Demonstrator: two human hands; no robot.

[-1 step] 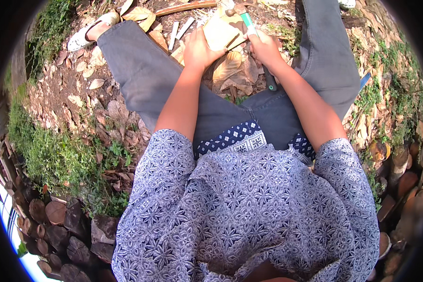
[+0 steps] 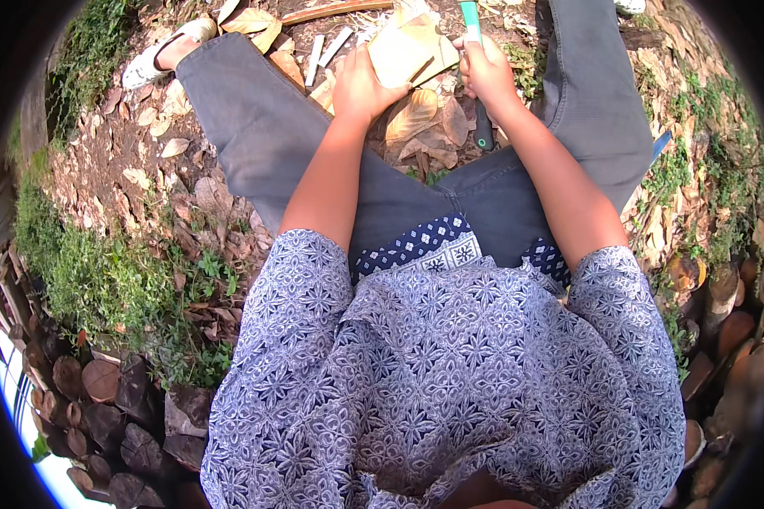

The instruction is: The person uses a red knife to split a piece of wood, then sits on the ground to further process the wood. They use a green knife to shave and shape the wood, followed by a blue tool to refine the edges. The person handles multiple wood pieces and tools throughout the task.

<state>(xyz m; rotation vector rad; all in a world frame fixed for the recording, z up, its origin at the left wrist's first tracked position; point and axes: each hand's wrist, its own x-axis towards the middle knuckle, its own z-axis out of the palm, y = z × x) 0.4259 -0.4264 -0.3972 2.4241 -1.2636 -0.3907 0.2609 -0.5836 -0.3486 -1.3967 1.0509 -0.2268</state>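
Currently holding a green, white and black long-handled hammer [image 2: 470, 15] in the right hand [image 2: 490, 76], with fingers curled closed around the handle and with the thumb lying along it. Showing green and white above the fist, black below, with a small green ring at the butt; running out past the upper edge of view, with the head out of sight. Held upright in view, to the right of a pale yellow, flat-faced, straight-edged slab, apparently of wood [image 2: 401, 58].

Touching that slab with the left hand [image 2: 361, 92], with fingers along the left side and with the thumb spread toward the near edge; unable to tell whether gripping underneath. Placed low between the spread legs, in dark grey trousers [image 2: 255, 110]. Looking nearly white in the sun across the upper face, warmer yellow toward the near edge.

Seeing just right of the slab a second, tan flat piece [image 2: 440, 62], near the hammer; to the left, two narrow white strips [image 2: 325, 53]; beyond, a long brown length of wood [image 2: 335, 12]; nearer, broad dry brown leaves [image 2: 411, 117].
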